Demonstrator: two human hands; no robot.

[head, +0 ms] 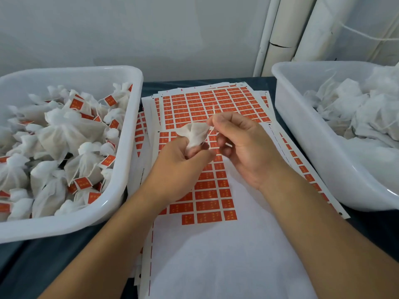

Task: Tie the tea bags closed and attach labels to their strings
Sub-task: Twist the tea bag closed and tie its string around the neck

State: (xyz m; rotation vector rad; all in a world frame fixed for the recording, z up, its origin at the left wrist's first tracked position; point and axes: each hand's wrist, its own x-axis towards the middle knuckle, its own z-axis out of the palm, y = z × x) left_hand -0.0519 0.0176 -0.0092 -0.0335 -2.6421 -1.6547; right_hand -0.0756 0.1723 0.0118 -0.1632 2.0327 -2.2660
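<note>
Nearest the camera lies the label sheet — its near part bare white backing, its far part rows of red labels — on top of a loose stack of more sheets on a dark table.

Left of the label sheet stands a white tub heaped with tied tea bags that carry red tags on their strings.

Above the middle of the label sheet the left hand grips the lower part of one tea bag, its fingers curled round the cloth while the gathered top flares open above them. Just to the right, the right hand pinches the thin string at the bag's neck between thumb and forefinger — one end sticks up past the fingertips, and the other fingers are loosely curled.

Right of the label sheet a second white tub holds plain white bags with no tags showing. Behind it, white pipes run up the wall.
</note>
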